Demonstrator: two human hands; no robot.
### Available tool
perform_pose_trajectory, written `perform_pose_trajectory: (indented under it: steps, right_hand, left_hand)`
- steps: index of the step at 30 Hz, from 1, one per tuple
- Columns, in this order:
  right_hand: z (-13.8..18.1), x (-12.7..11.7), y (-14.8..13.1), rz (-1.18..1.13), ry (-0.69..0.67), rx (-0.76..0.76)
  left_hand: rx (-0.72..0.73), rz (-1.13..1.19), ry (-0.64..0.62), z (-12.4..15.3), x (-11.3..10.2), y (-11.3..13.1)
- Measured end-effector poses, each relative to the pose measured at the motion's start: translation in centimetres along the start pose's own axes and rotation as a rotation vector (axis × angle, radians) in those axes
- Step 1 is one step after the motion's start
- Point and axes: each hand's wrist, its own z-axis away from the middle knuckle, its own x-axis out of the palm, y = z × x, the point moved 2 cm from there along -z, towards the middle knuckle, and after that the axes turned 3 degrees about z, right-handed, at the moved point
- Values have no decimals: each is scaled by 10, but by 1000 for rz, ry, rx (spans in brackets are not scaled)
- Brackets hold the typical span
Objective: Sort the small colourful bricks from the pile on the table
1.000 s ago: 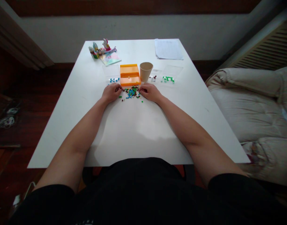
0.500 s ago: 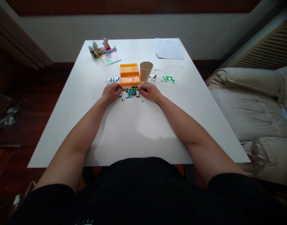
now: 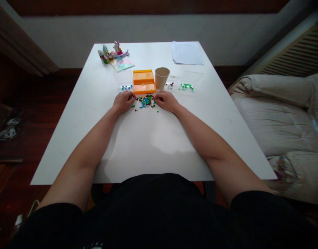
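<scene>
A small heap of tiny coloured bricks (image 3: 146,101), blue, green and dark brown, lies on the white table (image 3: 148,138). My left hand (image 3: 124,101) rests at the heap's left edge with its fingers curled, fingertips touching the pieces. At the right edge sits my right hand (image 3: 166,100), fingers also curled against the bricks. Whether either hand pinches a piece is too small to tell. Just behind the heap stands an orange tray (image 3: 143,81).
A paper cup (image 3: 162,77) stands right of the tray. Clear trays hold blue pieces (image 3: 126,88), brown-white pieces (image 3: 170,84) and green pieces (image 3: 187,86). A toy model on a colourful booklet (image 3: 114,57) and papers (image 3: 187,53) lie at the back. A cushioned seat (image 3: 283,117) is at the right.
</scene>
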Motion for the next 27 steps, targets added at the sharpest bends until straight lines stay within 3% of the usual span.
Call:
perform_pose_trajectory:
  steps: [27]
  right_hand:
    - [-1,-1,-1,14,-8,-3]
  left_hand:
    - [19,-16,7,-1,0,-1]
